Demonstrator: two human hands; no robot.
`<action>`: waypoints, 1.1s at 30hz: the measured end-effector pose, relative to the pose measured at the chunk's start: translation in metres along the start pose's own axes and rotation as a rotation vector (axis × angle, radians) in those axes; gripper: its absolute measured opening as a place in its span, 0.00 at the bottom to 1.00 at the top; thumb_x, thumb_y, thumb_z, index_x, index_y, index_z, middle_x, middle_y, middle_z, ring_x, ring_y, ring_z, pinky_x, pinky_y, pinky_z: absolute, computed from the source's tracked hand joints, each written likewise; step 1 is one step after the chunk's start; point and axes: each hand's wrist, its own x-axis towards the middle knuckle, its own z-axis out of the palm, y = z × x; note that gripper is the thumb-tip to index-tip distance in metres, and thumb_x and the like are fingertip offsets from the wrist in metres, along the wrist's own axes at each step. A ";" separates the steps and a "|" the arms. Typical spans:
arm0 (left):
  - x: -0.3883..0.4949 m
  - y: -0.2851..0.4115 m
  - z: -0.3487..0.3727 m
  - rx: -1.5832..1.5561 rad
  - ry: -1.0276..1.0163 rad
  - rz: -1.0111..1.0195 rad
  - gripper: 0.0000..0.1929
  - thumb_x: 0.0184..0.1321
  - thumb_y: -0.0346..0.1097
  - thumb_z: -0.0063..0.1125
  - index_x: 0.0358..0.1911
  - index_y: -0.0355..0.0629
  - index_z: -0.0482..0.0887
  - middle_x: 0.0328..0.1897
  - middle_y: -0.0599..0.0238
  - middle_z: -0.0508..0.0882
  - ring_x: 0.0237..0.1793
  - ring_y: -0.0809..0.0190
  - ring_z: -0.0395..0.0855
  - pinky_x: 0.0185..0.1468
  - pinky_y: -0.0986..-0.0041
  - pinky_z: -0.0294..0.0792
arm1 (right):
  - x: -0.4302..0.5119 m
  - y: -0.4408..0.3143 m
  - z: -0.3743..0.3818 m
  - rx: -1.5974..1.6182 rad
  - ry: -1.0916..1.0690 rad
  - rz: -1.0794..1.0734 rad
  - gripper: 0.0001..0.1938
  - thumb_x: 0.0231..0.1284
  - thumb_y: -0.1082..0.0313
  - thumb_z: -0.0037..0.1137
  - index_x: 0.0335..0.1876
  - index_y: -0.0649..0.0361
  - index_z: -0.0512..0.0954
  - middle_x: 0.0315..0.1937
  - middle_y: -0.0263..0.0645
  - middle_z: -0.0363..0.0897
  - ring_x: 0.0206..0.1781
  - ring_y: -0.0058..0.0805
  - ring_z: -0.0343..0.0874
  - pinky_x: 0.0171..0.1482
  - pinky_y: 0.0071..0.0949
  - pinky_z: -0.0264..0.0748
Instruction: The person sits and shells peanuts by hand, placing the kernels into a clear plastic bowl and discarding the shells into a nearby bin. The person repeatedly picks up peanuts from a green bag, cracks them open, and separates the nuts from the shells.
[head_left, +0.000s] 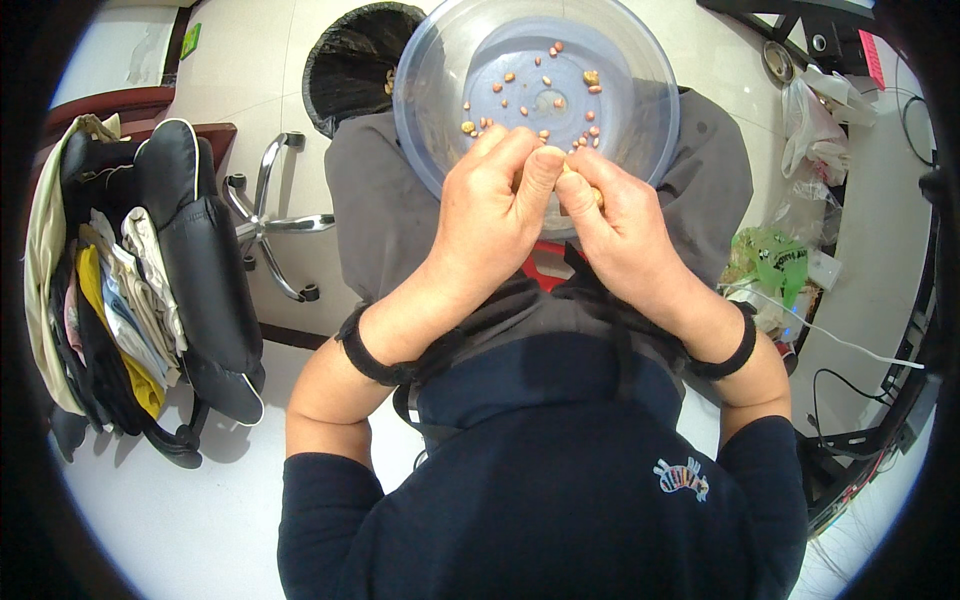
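A clear, blue-tinted plastic basin (424, 90) rests between my knees. Scattered over its bottom are reddish peanut kernels (590, 116) and a few yellowish, unshelled-looking peanuts (591, 77). Above the near rim, my left hand (491, 191) and my right hand (622, 202) meet with thumbs and forefingers pinched together. Between the thumb tips shows a small yellowish peanut (565, 168), mostly covered by the fingers. Another yellowish piece (598, 197) peeks out from the curled fingers of my right hand.
Beyond the basin's left side stands a bin (341, 71) with a black liner and shell bits. An office chair (217, 285) heaped with clothes is at left, beside a chrome wheeled base (259, 221). Plastic bags (814, 142) and a white cable (840, 337) lie at right.
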 end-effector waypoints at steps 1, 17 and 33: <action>0.000 0.000 0.000 0.001 -0.002 -0.008 0.14 0.61 0.39 0.51 0.24 0.36 0.74 0.20 0.56 0.69 0.23 0.54 0.67 0.28 0.67 0.62 | 0.000 0.000 0.000 -0.033 -0.004 -0.009 0.10 0.62 0.65 0.47 0.33 0.66 0.71 0.29 0.46 0.72 0.33 0.42 0.73 0.36 0.32 0.68; -0.002 -0.008 0.003 0.038 0.089 0.055 0.14 0.60 0.35 0.50 0.19 0.36 0.72 0.17 0.56 0.66 0.18 0.54 0.66 0.23 0.68 0.61 | 0.004 0.001 -0.007 0.420 -0.294 0.327 0.16 0.68 0.57 0.39 0.28 0.60 0.70 0.19 0.28 0.69 0.21 0.13 0.65 0.24 0.16 0.61; 0.001 -0.009 0.000 -0.704 -0.133 -0.576 0.20 0.68 0.46 0.35 0.25 0.40 0.71 0.14 0.70 0.68 0.15 0.72 0.63 0.20 0.82 0.55 | 0.012 0.011 -0.013 0.541 -0.156 0.429 0.19 0.68 0.53 0.35 0.29 0.60 0.70 0.16 0.28 0.66 0.18 0.12 0.62 0.20 0.11 0.56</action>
